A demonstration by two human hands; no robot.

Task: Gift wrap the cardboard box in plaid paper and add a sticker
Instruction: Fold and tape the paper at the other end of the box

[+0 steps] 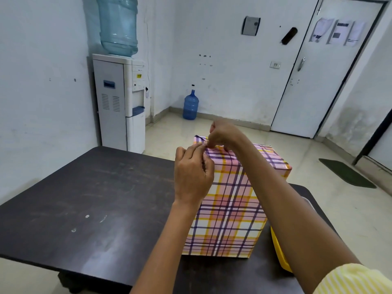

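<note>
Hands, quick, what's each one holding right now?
Left hand: pinches the plaid paper at its top fold.
Right hand: fingers curled, pinching the same fold.

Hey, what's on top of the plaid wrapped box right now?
The left hand and right hand pinch the plaid paper folded at the top edge of the box. No sticker shows. The top under the hands and right forearm is covered.

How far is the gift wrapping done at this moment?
Done: plaid paper covers the visible sides. In hand: left hand and right hand pinch a fold at the top far corner. Left: finishing the top; no sticker is visible.
</note>
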